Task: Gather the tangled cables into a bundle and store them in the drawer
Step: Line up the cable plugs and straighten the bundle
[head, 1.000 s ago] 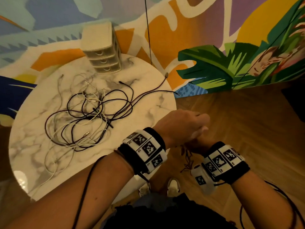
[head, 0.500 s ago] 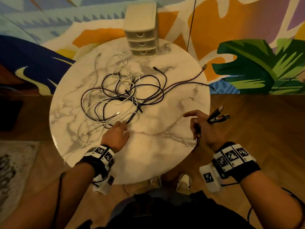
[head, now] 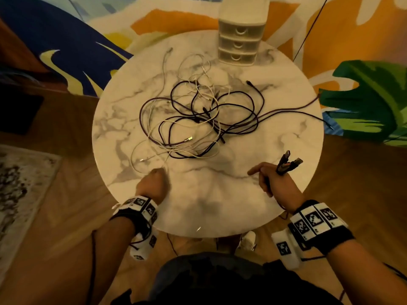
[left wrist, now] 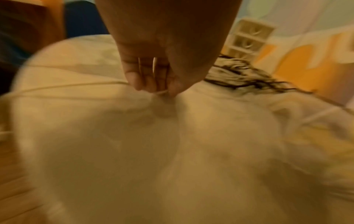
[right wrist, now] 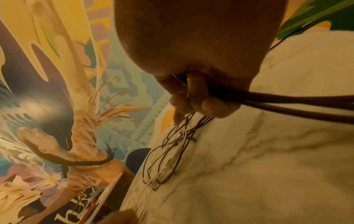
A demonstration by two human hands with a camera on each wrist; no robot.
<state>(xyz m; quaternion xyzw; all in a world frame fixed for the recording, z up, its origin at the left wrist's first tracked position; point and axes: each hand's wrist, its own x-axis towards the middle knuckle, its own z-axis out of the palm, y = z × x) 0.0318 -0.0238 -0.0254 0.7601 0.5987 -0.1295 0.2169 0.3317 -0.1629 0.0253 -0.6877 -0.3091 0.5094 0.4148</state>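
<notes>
**Two hands at a cable tangle on a round marble table**

While a loose tangle of cables [head: 198, 119], dark and white, lay spread across the middle of the table [head: 286, 194], the left hand [head: 154, 183] sat at the tangle's near edge, fingertips pinching a white cable [left wrist: 76, 85]; that view was blurred, so the pinch looked likely rather than sure. The right hand [head: 273, 181], nearer the table's right edge, gripped several dark cable ends [head: 286, 161], plugs sticking up. A small drawer unit [head: 240, 40] stood at the far edge, drawers closed.
</notes>
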